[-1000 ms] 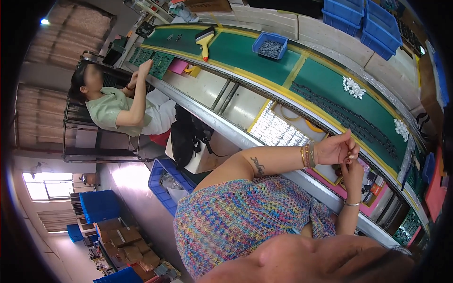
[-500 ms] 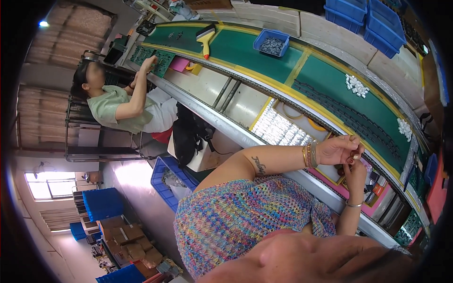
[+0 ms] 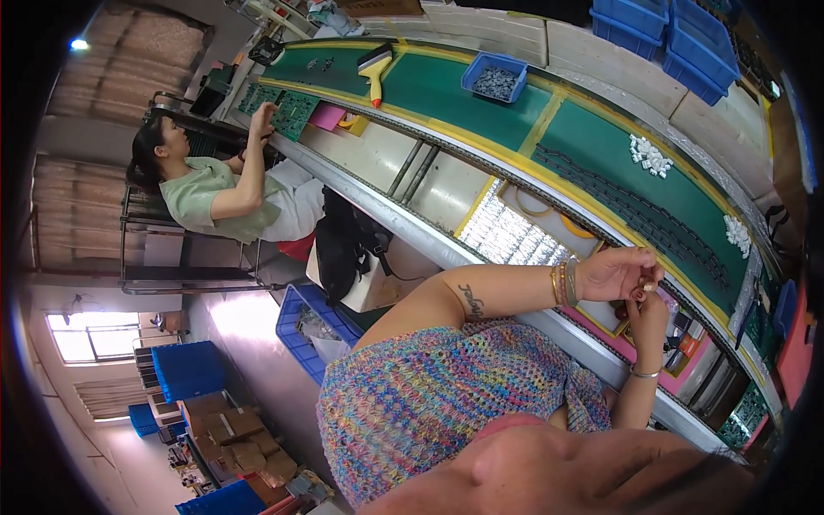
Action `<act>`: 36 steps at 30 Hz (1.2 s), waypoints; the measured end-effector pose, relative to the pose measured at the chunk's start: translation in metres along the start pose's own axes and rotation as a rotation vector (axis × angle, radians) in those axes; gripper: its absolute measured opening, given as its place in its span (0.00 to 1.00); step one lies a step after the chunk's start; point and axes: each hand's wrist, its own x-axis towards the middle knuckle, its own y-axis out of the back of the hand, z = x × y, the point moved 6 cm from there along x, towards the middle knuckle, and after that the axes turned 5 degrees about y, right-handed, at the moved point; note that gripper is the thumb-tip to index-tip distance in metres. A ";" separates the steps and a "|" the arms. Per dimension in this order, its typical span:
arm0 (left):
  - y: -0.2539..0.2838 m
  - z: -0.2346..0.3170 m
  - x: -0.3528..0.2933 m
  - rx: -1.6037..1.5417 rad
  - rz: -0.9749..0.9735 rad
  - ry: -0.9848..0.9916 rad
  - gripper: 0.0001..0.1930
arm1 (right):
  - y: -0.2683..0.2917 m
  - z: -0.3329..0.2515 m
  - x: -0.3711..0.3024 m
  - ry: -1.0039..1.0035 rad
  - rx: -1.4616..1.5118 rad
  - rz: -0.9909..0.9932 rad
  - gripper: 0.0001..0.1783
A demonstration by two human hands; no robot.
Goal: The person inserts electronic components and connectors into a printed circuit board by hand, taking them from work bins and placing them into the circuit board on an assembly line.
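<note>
My left hand [image 3: 611, 273] and my right hand [image 3: 649, 319] meet over the near edge of the work line. Their fingertips are pinched close together, and whatever lies between them is too small to make out. Bead bracelets circle the left wrist, a thin bangle the right. Just beyond the hands, rows of dark strip-like parts [image 3: 635, 206] lie on the green work surface [image 3: 592, 133]. Small white parts sit in a pile [image 3: 650, 157] behind those rows, with a second white pile [image 3: 736, 236] farther right. Beside my left wrist is a panel of shiny silver pieces [image 3: 511, 225].
A blue bin [image 3: 495, 79] of grey parts and a yellow-handled scraper [image 3: 375, 73] rest along the line. Farther left, a co-worker [image 3: 215, 189] sits by green circuit boards [image 3: 296, 112]. A blue crate [image 3: 296, 330] stands near my left arm; stacked blue bins [image 3: 699, 51] are at the back right.
My left fingers have shifted slightly while both hands stay together in the same place. The co-worker's hand has moved a little to the left and the head has turned.
</note>
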 end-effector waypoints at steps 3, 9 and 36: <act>0.003 -0.002 0.000 0.002 -0.008 0.002 0.14 | 0.002 -0.002 0.001 -0.013 0.020 0.006 0.08; -0.004 0.003 0.000 -0.012 -0.057 -0.035 0.17 | 0.002 0.000 0.003 0.008 0.018 0.001 0.09; 0.048 0.293 -0.347 1.996 2.012 0.161 0.43 | 0.020 -0.046 -0.023 0.114 0.096 0.093 0.10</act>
